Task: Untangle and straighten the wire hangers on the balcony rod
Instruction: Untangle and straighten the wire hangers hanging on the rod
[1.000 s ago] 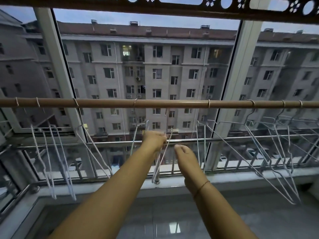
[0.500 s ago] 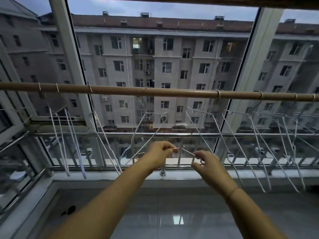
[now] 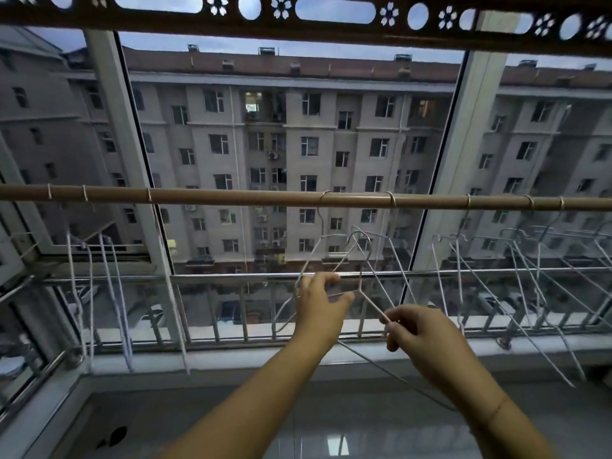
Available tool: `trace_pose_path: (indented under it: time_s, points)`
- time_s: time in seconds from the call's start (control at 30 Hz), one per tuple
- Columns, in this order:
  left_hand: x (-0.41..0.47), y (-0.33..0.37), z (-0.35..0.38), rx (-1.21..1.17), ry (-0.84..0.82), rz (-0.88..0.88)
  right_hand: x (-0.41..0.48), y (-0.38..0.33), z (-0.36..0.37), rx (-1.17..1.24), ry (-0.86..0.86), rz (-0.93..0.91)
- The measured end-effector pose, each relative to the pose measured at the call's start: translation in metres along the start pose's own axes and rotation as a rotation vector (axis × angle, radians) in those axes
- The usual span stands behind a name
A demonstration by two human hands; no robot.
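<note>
A brown rod (image 3: 231,196) runs across the balcony with several white wire hangers hooked on it. Two hangers (image 3: 361,256) are crossed under the rod's middle. My left hand (image 3: 319,304) is closed on the wires of the left one just below the tangle. My right hand (image 3: 419,332) pinches the lower wire of the other hanger, which slants down past my wrist. More hangers (image 3: 99,293) dangle at the left, and a bunch of hangers (image 3: 516,279) leans together at the right.
Behind the rod stand a metal railing (image 3: 231,276) and white window frames (image 3: 463,154), with an apartment block beyond. A brown perforated rack (image 3: 331,24) spans overhead. A tiled sill (image 3: 331,359) and glossy floor lie below.
The view tilted up and down again. My hands rose from the lower wires toward the crossed hangers and spread apart, the right one sliding down and to the right along its wire.
</note>
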State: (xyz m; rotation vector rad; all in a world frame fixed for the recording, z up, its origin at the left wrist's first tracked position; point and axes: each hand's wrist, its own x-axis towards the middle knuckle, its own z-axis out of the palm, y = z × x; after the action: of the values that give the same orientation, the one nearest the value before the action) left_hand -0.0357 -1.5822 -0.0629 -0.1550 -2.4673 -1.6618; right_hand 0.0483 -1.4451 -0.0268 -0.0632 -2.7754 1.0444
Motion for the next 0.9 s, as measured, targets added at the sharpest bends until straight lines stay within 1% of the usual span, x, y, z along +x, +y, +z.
trace_pose_path:
  time_s: [0.1, 0.2, 0.27, 0.37, 0.43, 0.67, 0.8, 0.9]
  points:
    - [0.0, 0.0, 0.004, 0.006, -0.013, -0.02, 0.001, 0.005, 0.0, -0.027, 0.04, 0.014]
    - [-0.004, 0.003, 0.008, -0.063, -0.039, -0.081, 0.001, 0.01, 0.0, -0.028, 0.076, 0.032]
    - [-0.008, 0.005, 0.013, -0.152, -0.092, -0.13, 0.001, 0.012, 0.002, -0.018, 0.083, 0.049]
    - [-0.015, 0.011, 0.022, -0.297, -0.216, -0.191, 0.0, 0.015, 0.006, -0.001, 0.079, 0.065]
    - [-0.019, 0.017, 0.029, -0.368, -0.258, -0.194, -0.001, 0.016, 0.009, 0.015, 0.093, 0.053]
    - [-0.018, 0.041, 0.034, -0.463, -0.208, -0.091, -0.006, 0.005, 0.004, 0.073, 0.228, -0.059]
    - [-0.007, 0.057, 0.023, -0.508, -0.17, -0.064, 0.005, -0.006, -0.004, 0.088, 0.254, -0.126]
    - [0.005, 0.065, 0.019, -0.492, -0.149, -0.082, 0.02, -0.013, -0.003, 0.113, 0.252, -0.128]
